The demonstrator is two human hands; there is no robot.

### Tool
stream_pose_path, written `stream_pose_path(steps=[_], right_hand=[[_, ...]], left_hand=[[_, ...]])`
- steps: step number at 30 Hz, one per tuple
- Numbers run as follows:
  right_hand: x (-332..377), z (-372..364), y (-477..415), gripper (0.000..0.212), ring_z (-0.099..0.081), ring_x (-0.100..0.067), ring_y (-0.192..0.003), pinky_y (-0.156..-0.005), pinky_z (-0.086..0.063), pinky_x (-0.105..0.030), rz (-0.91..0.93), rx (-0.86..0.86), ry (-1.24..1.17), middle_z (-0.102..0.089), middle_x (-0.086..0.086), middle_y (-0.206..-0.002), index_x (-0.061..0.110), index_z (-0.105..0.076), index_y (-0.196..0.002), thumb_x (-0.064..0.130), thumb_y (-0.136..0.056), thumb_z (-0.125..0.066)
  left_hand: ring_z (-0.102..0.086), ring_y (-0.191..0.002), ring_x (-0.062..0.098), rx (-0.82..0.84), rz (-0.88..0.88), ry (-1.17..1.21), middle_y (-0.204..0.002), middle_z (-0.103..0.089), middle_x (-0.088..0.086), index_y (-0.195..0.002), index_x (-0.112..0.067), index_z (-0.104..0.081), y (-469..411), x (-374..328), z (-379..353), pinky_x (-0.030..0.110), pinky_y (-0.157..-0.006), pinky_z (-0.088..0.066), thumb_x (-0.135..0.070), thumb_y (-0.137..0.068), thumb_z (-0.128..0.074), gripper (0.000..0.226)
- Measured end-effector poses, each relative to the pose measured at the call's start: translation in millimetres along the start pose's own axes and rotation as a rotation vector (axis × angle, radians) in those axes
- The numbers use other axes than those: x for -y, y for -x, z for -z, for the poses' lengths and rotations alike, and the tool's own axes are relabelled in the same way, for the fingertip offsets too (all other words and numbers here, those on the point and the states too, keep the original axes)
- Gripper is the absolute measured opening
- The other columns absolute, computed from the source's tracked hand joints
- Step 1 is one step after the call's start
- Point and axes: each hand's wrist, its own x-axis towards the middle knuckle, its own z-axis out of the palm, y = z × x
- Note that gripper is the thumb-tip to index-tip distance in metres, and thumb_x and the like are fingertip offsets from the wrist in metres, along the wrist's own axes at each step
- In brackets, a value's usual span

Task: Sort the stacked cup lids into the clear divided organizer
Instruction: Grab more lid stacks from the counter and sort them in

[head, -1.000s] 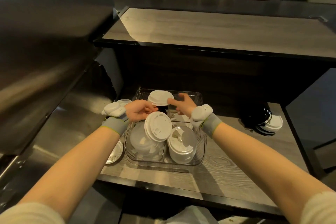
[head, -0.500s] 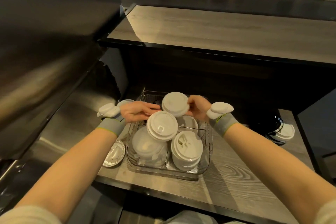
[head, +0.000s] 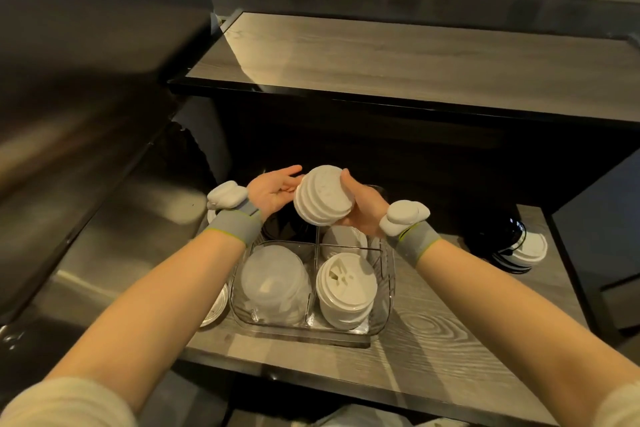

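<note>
A short stack of white cup lids (head: 323, 196) is tilted on its side above the far half of the clear divided organizer (head: 349, 336). My right hand (head: 363, 206) grips it from the right. My left hand (head: 273, 189) is palm up beside it, fingertips touching its left edge. In the organizer, a pile of translucent lids (head: 273, 282) fills the near left section and a stack of white sip lids (head: 346, 289) the near right. More white lids (head: 343, 239) lie in the far right section.
A loose lid (head: 216, 307) lies on the wooden counter left of the organizer. A pile of black and white lids (head: 516, 250) sits at the right. A raised wooden shelf (head: 398, 55) runs behind, and a steel surface (head: 86, 114) slopes along the left.
The white lid stack has been raised out of the organizer and tipped onto its side. Both hands rose with it, the left turning palm up. The tilted lid over the left section is gone.
</note>
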Motion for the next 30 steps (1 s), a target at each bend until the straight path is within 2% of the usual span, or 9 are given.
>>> stream_pose_path(steps=[5, 8, 12, 14, 16, 18, 20, 23, 30], right_hand=[[-1.5, 4.9, 3.4, 0.042, -0.054, -0.027, -0.105, -0.097, -0.044, -0.044, 0.066, -0.109, 0.178, -0.056, -0.021, -0.122, -0.001, -0.047, -0.131, 0.022, -0.096, -0.048], [-4.2, 11.2, 0.7, 0.04, -0.057, -0.031, -0.11, -0.098, -0.045, -0.039, -0.003, -0.197, 0.223, -0.055, -0.025, -0.129, -0.005, -0.049, -0.128, 0.016, -0.095, -0.05], [-6.9, 17.1, -7.7, 0.037, -0.05, -0.032, -0.121, -0.102, -0.042, -0.045, -0.2, -0.308, 0.164, -0.053, -0.017, -0.127, -0.004, -0.047, -0.125, 0.02, -0.098, -0.046], [-7.4, 20.6, -9.5, 0.016, -0.054, -0.029, -0.102, -0.096, -0.042, -0.04, -0.235, -0.351, 0.146, -0.053, -0.013, -0.103, 0.003, -0.052, -0.095, 0.012, -0.098, -0.04], [-5.5, 21.4, -1.6, 0.019, -0.058, -0.028, -0.087, -0.087, -0.046, -0.037, -0.291, -0.277, 0.274, -0.053, -0.011, -0.087, 0.012, -0.054, -0.072, 0.006, -0.089, -0.048], [-9.5, 21.5, -4.1, 0.009, -0.069, -0.023, -0.074, -0.069, -0.053, -0.025, -0.415, 0.116, 0.073, -0.066, -0.01, -0.071, 0.007, -0.071, -0.064, 0.014, -0.062, -0.065], [-18.6, 12.3, -12.9, 0.043, -0.071, -0.022, -0.083, -0.073, -0.053, -0.025, -0.367, 0.114, 0.389, -0.072, -0.018, -0.082, -0.003, -0.074, -0.082, 0.027, -0.051, -0.079], [-31.4, 6.5, -23.3, 0.041, -0.041, -0.03, -0.131, -0.107, -0.033, -0.035, -0.215, -0.333, 0.983, -0.046, -0.017, -0.139, -0.001, -0.044, -0.132, 0.02, -0.097, -0.043], [-23.7, 15.6, -17.8, 0.036, -0.051, -0.038, -0.12, -0.096, -0.041, -0.038, -0.111, -0.444, 1.097, -0.054, -0.025, -0.127, -0.007, -0.052, -0.122, 0.008, -0.089, -0.052]], left_hand=[[-0.047, -0.129, 0.027, -0.009, -0.048, -0.248, -0.136, -0.05, 0.021, -0.141, -0.001, -0.037, 0.1, 5.0, -5.8, 0.025, -0.1, -0.04, 0.01, -0.093, -0.042, 0.049], [-0.06, -0.088, 0.018, -0.122, -0.1, -0.274, -0.09, -0.06, 0.011, -0.135, 0.0, -0.046, -6.4, 6.7, 3.5, 0.03, -0.093, -0.047, 0.006, -0.093, -0.045, 0.043], [-0.055, -0.116, 0.026, -0.14, -0.101, -0.215, -0.127, -0.055, 0.018, -0.134, -0.002, -0.046, -10.6, 2.0, 16.9, 0.033, -0.093, -0.046, -0.002, -0.097, -0.039, 0.038], [-0.056, -0.114, 0.026, -0.124, -0.093, -0.201, -0.132, -0.053, 0.018, -0.135, -0.003, -0.046, -11.1, 1.5, 22.4, 0.034, -0.09, -0.048, -0.003, -0.097, -0.039, 0.038], [-0.061, -0.097, 0.019, -0.105, -0.094, -0.203, -0.124, -0.057, 0.014, -0.134, -0.004, -0.047, -11.2, 3.3, 24.7, 0.033, -0.085, -0.05, -0.005, -0.097, -0.04, 0.037], [-0.062, -0.087, 0.016, -0.099, -0.078, -0.195, -0.107, -0.062, 0.008, -0.13, -0.004, -0.05, -12.3, 4.2, 27.6, 0.03, -0.077, -0.053, -0.007, -0.097, -0.042, 0.034], [-0.062, -0.084, 0.015, -0.085, -0.051, -0.2, -0.096, -0.063, 0.005, -0.128, -0.005, -0.052, -13.1, 4.9, 30.5, 0.028, -0.072, -0.053, -0.01, -0.097, -0.043, 0.032], [-0.063, -0.083, 0.014, -0.051, -0.038, -0.228, -0.095, -0.064, 0.004, -0.125, -0.007, -0.054, -12.8, 6.3, 34.0, 0.027, -0.071, -0.054, -0.012, -0.097, -0.045, 0.031], [-0.06, -0.075, 0.012, -0.022, -0.036, -0.329, -0.09, -0.064, 0.002, -0.122, -0.008, -0.056, -11.5, 2.5, 26.0, 0.021, -0.065, -0.05, -0.015, -0.095, -0.048, 0.028]])
